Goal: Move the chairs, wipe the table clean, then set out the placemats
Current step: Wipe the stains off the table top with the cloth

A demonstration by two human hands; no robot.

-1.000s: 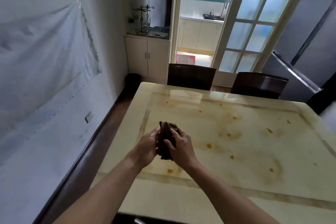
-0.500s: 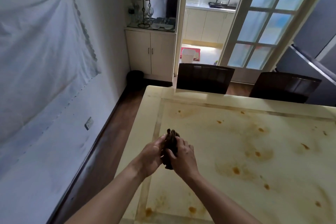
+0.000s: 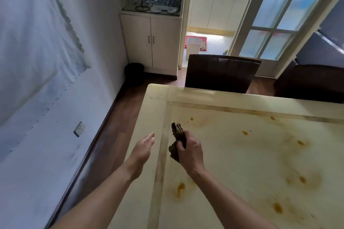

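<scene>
A cream stone table (image 3: 242, 154) carries several orange-brown stains, such as one stain (image 3: 180, 188) near its left border. My right hand (image 3: 190, 149) is closed around a bunched dark brown cloth (image 3: 176, 134), held just above the table's left part. My left hand (image 3: 144, 148) hovers flat and empty over the table's left edge, a short way from the cloth. Two dark brown chairs stand at the far side: one chair (image 3: 220, 73) in the middle, another chair (image 3: 309, 82) at the right. No placemats are in view.
A white wall with a hanging sheet (image 3: 37, 42) runs close along the left, leaving a narrow strip of wood floor (image 3: 119, 117). A cream cabinet (image 3: 151, 42) with glassware and a dark bin (image 3: 134, 73) stand beyond. A glazed door (image 3: 279, 15) opens onto a kitchen.
My left hand has let go of the cloth and moved left with its fingers out flat. My right hand keeps the cloth. My view has tilted down and nearer the table's far-left corner.
</scene>
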